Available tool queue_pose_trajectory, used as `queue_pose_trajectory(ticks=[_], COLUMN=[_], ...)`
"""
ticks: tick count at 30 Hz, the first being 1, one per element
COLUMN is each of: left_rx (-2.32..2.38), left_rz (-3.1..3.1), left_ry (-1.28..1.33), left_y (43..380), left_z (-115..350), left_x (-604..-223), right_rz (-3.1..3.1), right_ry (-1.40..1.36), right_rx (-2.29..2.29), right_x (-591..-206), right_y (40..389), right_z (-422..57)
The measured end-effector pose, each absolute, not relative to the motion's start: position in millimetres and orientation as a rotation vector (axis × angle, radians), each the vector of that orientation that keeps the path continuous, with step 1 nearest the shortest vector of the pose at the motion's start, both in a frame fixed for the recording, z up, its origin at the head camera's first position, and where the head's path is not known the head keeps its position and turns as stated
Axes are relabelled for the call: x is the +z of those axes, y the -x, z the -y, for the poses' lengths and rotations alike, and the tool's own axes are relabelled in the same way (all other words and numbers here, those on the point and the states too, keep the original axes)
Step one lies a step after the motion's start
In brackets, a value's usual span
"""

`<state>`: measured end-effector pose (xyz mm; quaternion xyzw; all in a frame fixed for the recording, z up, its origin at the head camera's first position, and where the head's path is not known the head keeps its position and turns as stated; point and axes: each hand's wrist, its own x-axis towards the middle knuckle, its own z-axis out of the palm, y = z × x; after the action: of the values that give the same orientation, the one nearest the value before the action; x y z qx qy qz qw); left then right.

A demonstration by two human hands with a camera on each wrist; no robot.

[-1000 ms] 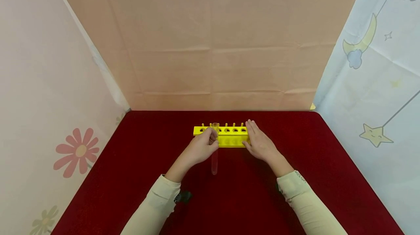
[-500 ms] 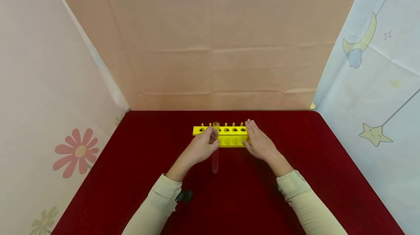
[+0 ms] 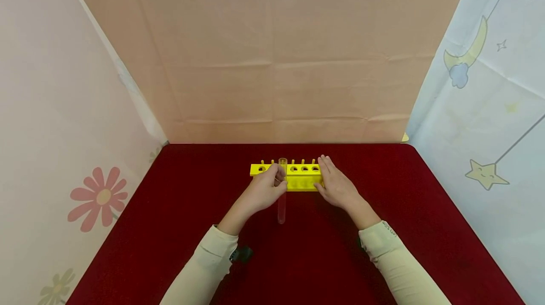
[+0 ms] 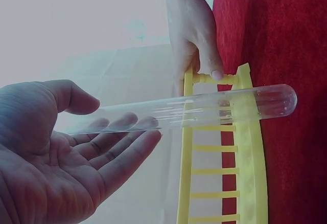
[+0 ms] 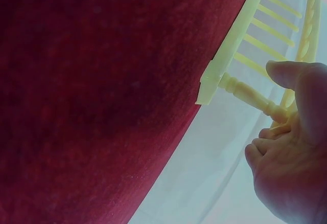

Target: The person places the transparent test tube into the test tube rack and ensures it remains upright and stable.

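My left hand [image 3: 264, 191] pinches a clear glass test tube [image 3: 281, 210] between thumb and fingers, holding it upright in front of a yellow test tube rack [image 3: 302, 184]. In the left wrist view the tube [image 4: 214, 109] runs across the rack, its rounded closed end over the red cloth. It looks transparent, with a few small droplets near that end. My right hand [image 3: 338, 187] grips the rack's right end, thumb at the near side and fingers at the top. The right wrist view shows this hand [image 5: 296, 147] round the end by a turned post. My left hand hides part of the rack's holes.
The rack stands on a red cloth-covered table [image 3: 340, 257], with a row of round holes [image 3: 304, 169] on top and short pegs [image 3: 303, 161] along its back. A beige sheet [image 3: 272, 59] hangs behind, and printed light curtains [image 3: 489, 130] close in both sides.
My left hand has shifted slightly to the right along the rack, carrying the upright test tube with it. The right hand and the rack stay in place.
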<state>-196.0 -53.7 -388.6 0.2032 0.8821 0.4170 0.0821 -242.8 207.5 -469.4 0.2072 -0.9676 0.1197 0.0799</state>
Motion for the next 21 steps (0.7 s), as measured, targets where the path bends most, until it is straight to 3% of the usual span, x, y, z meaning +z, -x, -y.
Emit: queue_pose_trajectory(ticks=[21], left_rx=[1.252], left_rz=[-2.625], left_ry=[-0.599], left_y=[198.0], left_z=[46.6], left_x=[-383.3], right_rz=[2.89], right_ry=[-0.623], right_rx=[0.365], right_x=[-471.6], right_y=[244.2], right_z=[-207.0])
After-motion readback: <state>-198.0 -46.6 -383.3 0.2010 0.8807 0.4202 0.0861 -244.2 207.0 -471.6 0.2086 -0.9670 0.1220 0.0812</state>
